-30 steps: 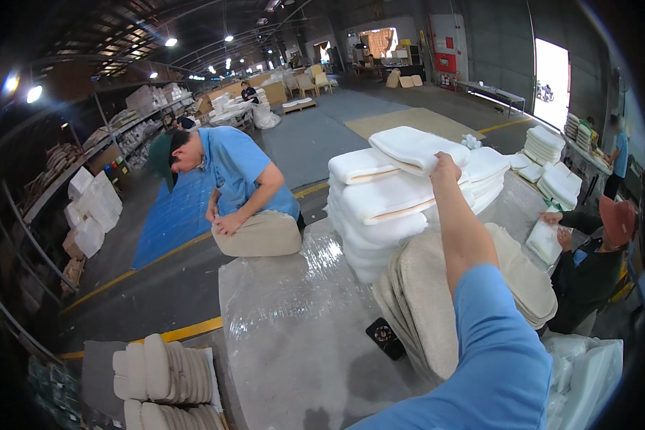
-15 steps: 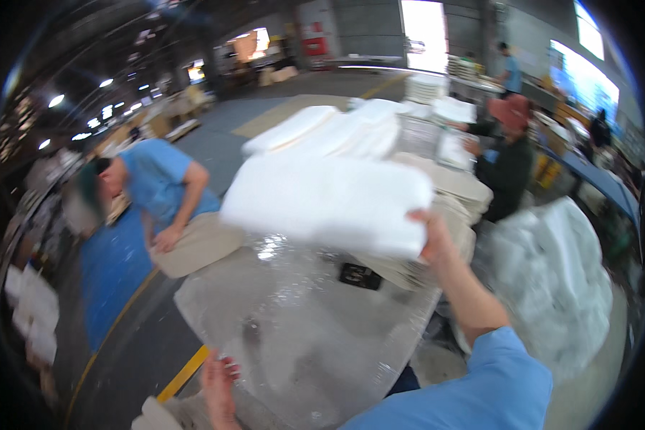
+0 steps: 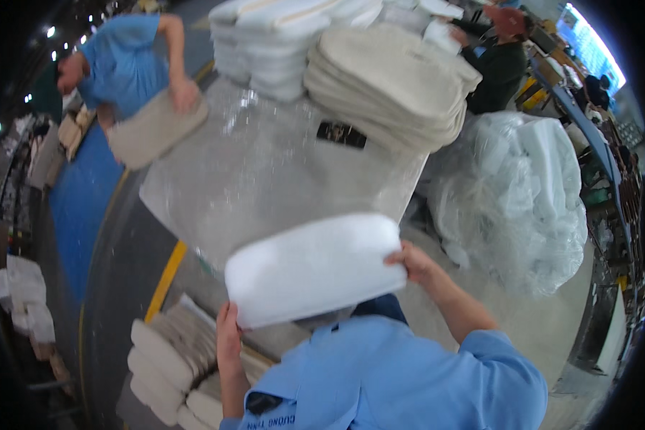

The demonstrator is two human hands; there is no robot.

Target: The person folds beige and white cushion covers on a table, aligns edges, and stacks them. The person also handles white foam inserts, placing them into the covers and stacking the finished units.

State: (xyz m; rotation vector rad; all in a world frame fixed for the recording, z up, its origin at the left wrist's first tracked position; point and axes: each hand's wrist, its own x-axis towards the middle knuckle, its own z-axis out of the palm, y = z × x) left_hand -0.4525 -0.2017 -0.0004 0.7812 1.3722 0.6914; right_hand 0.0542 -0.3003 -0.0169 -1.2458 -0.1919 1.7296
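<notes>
While the worktop [image 3: 265,179] under its wrinkled clear plastic sheet fills the middle of the room, the person in the blue shirt stands at its near edge with a white foam pad [image 3: 315,269] held up in front of the chest, above the edge and touching nothing else. To the right, a large clear plastic bag [image 3: 516,193] bulges with more white pads, standing on the floor just beside the worktop. On the far side lies a tall stack of beige cushion covers [image 3: 394,79], and beside it, further left, a stack of white foam pads [image 3: 265,43]. Down by the person's left, low piles of pale cushions [image 3: 172,358] sit on the floor.

The left hand [image 3: 228,337] is closed on the pad's lower left corner; the right hand [image 3: 408,261] grips its right end, fingers curled over the edge. To my eye the pad is in mid-carry, neither set down nor covered. Putting it anywhere would call for keeping both ends level, since the foam looks soft and bends easily.

A co-worker in blue [image 3: 122,64] leans at the far left corner, pressing a beige cushion [image 3: 154,129]. One small black rectangular label [image 3: 341,134] with pale print lies flat on the plastic sheet near the cover stack.
</notes>
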